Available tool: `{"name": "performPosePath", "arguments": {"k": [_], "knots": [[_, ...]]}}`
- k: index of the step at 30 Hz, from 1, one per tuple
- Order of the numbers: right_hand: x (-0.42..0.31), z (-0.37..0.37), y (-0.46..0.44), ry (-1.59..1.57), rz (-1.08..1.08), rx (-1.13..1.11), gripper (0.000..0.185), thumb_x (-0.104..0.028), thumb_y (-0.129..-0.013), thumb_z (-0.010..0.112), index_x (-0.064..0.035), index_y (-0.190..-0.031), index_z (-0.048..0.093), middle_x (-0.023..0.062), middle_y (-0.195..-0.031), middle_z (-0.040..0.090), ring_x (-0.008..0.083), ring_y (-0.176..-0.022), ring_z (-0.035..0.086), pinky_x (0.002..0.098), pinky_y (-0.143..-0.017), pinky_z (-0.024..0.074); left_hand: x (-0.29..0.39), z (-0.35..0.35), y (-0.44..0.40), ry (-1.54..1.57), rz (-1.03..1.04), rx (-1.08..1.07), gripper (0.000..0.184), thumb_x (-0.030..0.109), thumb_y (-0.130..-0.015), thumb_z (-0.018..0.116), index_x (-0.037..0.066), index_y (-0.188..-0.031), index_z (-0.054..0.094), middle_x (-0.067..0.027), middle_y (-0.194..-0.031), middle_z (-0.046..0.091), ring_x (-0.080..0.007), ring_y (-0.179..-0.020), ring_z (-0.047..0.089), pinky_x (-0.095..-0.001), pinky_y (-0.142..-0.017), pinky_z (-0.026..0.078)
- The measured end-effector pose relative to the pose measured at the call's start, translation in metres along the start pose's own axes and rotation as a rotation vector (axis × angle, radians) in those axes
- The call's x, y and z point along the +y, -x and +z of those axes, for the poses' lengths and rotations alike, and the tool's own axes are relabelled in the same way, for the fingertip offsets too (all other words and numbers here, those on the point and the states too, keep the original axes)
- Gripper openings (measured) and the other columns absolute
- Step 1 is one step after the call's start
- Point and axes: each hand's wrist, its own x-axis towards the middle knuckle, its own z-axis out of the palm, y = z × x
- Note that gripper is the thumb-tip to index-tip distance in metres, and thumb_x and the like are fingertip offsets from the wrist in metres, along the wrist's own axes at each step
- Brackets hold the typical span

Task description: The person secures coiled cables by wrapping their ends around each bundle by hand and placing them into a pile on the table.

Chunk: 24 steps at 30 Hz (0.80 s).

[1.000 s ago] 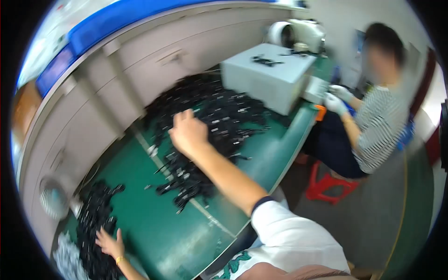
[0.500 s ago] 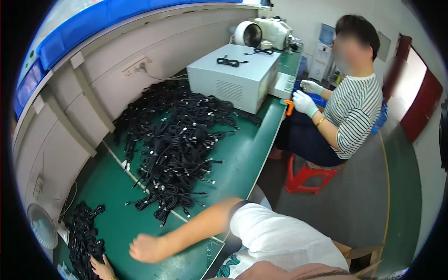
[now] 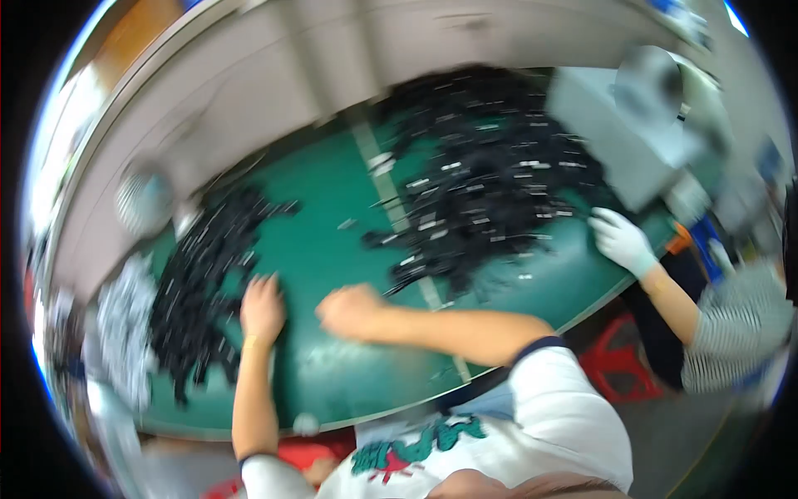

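Note:
My left hand (image 3: 263, 309) lies on the green table at the right edge of the smaller pile of black cables (image 3: 204, 274). Its fingers look stretched forward, with nothing visible in them, though motion smears them. Over the middle of the table is my right hand (image 3: 353, 312), its fingers curled closed. Whatever it may hold is hidden. Beyond it spreads the larger heap of coiled black cables (image 3: 482, 175), with pale connector ends showing as streaks.
A co-worker's gloved hand (image 3: 622, 241) reaches to the right side of the large heap. Behind it stands a grey box-shaped machine (image 3: 611, 137). A small fan (image 3: 144, 200) and clear plastic bags (image 3: 125, 324) are at the left. A red stool (image 3: 619, 362) stands by the co-worker.
My view has swung left and blurred, bringing the left pile fully into sight. My right hand stays closed. The co-worker's gloved hand has moved from the lap to the large heap.

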Motion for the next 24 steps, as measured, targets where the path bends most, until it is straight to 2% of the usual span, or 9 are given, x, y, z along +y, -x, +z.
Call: {"name": "performPosePath", "arguments": {"k": [2,4,5,8,10,13,16,20,24], "knots": [[0.011,-0.002,-0.003,0.011,-0.009,0.105,0.022,-0.031,-0.071,0.059,-0.0093,-0.074,0.061,0.0102,-0.078,0.061,0.0273,-0.073,0.061,0.0403,-0.058,0.0497,0.005,-0.016,-0.009,0.000,-0.016,0.025,0.029,0.028,-0.074,0.062,0.007,-0.093,0.058,-0.0080,-0.087,0.059,-0.0259,-0.085,0.053,-0.0387,-0.075,0.040],[0.017,-0.011,-0.002,-0.122,0.037,0.163,0.023,-0.028,-0.076,0.056,-0.0042,-0.079,0.058,0.0125,-0.079,0.060,0.0267,-0.076,0.060,0.0369,-0.063,0.0492,0.004,-0.016,-0.008,0.020,-0.027,0.049,0.028,0.034,-0.076,0.059,0.009,-0.088,0.059,-0.0060,-0.079,0.059,-0.0232,-0.080,0.054,-0.0365,-0.076,0.037],[0.027,-0.002,-0.004,-0.189,0.034,0.222,0.027,-0.027,-0.076,0.058,-0.0025,-0.088,0.056,0.0130,-0.083,0.060,0.0272,-0.078,0.059,0.0357,-0.065,0.0482,0.006,-0.017,-0.010,0.186,-0.115,0.032,0.028,0.033,-0.076,0.059,0.009,-0.091,0.060,-0.0074,-0.083,0.060,-0.0256,-0.080,0.055,-0.0374,-0.076,0.039],[0.021,-0.018,-0.005,-0.578,0.077,0.194,0.043,-0.024,-0.072,0.066,-0.0011,-0.104,0.050,0.0114,-0.089,0.057,0.0199,-0.072,0.057,0.0321,-0.062,0.0462,0.028,-0.024,-0.015,1.416,-0.446,0.115,0.038,0.036,-0.087,0.049,0.002,-0.102,0.057,-0.0091,-0.094,0.061,-0.0174,-0.088,0.058,-0.0308,-0.080,0.044],[0.014,-0.017,-0.008,-0.729,0.028,0.209,0.043,-0.021,-0.071,0.067,-0.0009,-0.105,0.050,0.0085,-0.088,0.058,0.0160,-0.069,0.055,0.0294,-0.060,0.0443,0.051,-0.034,-0.016,1.846,-0.527,0.101,0.042,0.038,-0.089,0.044,0.000,-0.104,0.054,-0.0086,-0.095,0.060,-0.0137,-0.087,0.057,-0.0277,-0.082,0.044],[0.013,-0.020,-0.008,-0.886,-0.035,0.186,0.040,-0.014,-0.072,0.069,-0.0003,-0.104,0.051,0.0034,-0.085,0.057,0.0078,-0.066,0.051,0.0225,-0.057,0.0397,0.074,-0.036,-0.018,2.119,-0.695,0.125,0.046,0.042,-0.088,0.044,0.000,-0.106,0.050,-0.0082,-0.092,0.059,-0.0157,-0.084,0.056,-0.0323,-0.078,0.047],[0.015,-0.007,-0.008,-0.940,0.060,0.140,0.029,-0.015,-0.073,0.067,0.0020,-0.093,0.054,0.0062,-0.073,0.059,0.0119,-0.058,0.052,0.0254,-0.054,0.0430,0.084,-0.031,-0.016,2.301,-0.732,0.079,0.048,0.043,-0.088,0.042,0.000,-0.109,0.046,-0.0104,-0.094,0.058,-0.0191,-0.086,0.056,-0.0354,-0.075,0.048],[0.017,0.000,-0.008,-1.047,0.128,0.122,0.022,-0.009,-0.077,0.063,0.0018,-0.093,0.054,0.0046,-0.076,0.059,0.0081,-0.065,0.054,0.0229,-0.058,0.0439,0.088,-0.020,-0.014,2.352,-0.668,0.050,0.050,0.044,-0.090,0.036,0.002,-0.118,0.043,-0.0111,-0.112,0.053,-0.0216,-0.103,0.051,-0.0384,-0.091,0.040],[0.021,0.006,-0.010,-1.067,0.128,0.237,0.018,-0.008,-0.079,0.062,0.0009,-0.093,0.053,0.0028,-0.080,0.058,0.0079,-0.071,0.054,0.0209,-0.062,0.0445,0.083,-0.002,-0.009,1.937,-0.520,0.110,0.034,0.006,-0.082,0.055,0.001,-0.114,0.046,-0.0040,-0.105,0.053,-0.0122,-0.097,0.049,-0.0275,-0.088,0.040]]}}
